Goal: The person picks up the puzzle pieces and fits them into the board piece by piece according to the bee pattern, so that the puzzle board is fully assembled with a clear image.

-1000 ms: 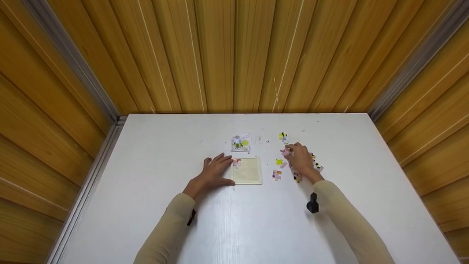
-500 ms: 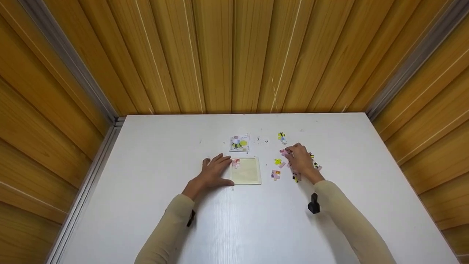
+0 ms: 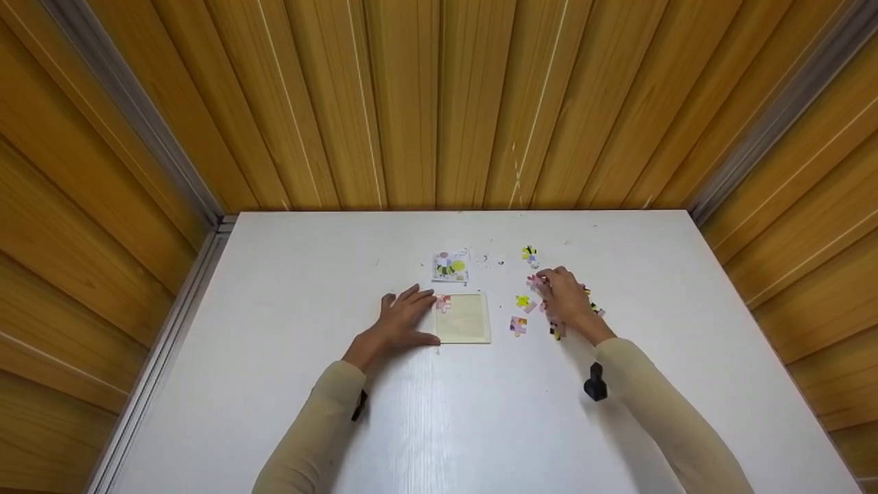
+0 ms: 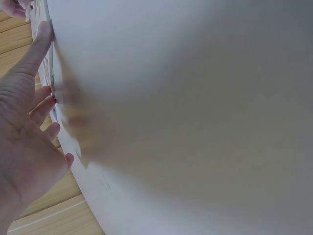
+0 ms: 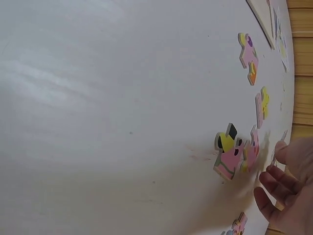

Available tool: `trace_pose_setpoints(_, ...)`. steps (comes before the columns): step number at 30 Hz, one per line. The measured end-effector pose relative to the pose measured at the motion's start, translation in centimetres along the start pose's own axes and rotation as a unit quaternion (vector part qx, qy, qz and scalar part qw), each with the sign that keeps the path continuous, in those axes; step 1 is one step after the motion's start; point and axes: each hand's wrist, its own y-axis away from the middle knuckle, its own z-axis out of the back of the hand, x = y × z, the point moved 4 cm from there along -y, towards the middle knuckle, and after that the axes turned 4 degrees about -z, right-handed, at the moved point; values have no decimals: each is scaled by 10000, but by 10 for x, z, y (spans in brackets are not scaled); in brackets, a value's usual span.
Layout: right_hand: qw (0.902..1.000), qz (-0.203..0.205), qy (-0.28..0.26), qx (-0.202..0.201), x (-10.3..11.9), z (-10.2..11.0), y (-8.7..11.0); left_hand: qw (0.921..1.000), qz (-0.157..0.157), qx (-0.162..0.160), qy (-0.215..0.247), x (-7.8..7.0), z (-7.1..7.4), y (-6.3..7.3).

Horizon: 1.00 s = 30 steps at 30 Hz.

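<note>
My left hand (image 3: 401,321) lies along the left edge of a pale shallow puzzle tray (image 3: 487,319), thumb and fingers spread and straight. One pink puzzle piece (image 3: 444,304) lies in the tray's upper left corner. To the right, my right hand (image 3: 566,296) pinches a pink puzzle piece (image 3: 535,281) between thumb and fingers; the right wrist view shows it only as a thin edge by the thumb (image 5: 282,152). Below that hand lie loose pieces, among them a pink one with yellow and black (image 5: 229,154). Others are partly hidden under the hand.
A square picture card with a bee (image 3: 451,267) lies beyond the tray. Between tray and right hand are a yellow and pink piece (image 3: 524,302) and a pink and orange piece (image 3: 518,325). A yellow and black piece (image 3: 529,253) lies farther back on the white table (image 3: 309,274).
My right wrist has shifted slightly to the right, and the pinched piece has moved a little in the fingers. My left hand and the tray have stayed in place.
</note>
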Motion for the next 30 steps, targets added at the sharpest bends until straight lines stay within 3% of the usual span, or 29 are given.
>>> trace_pose_setpoints(8,9986,483,42,-209,15,1,5,9999,-72,-65,-48,1,-1,-1)
trace_pose_setpoints(30,9932,1130,-286,-51,66,-22,12,10000,-31,-58,68,0,-1,-2)
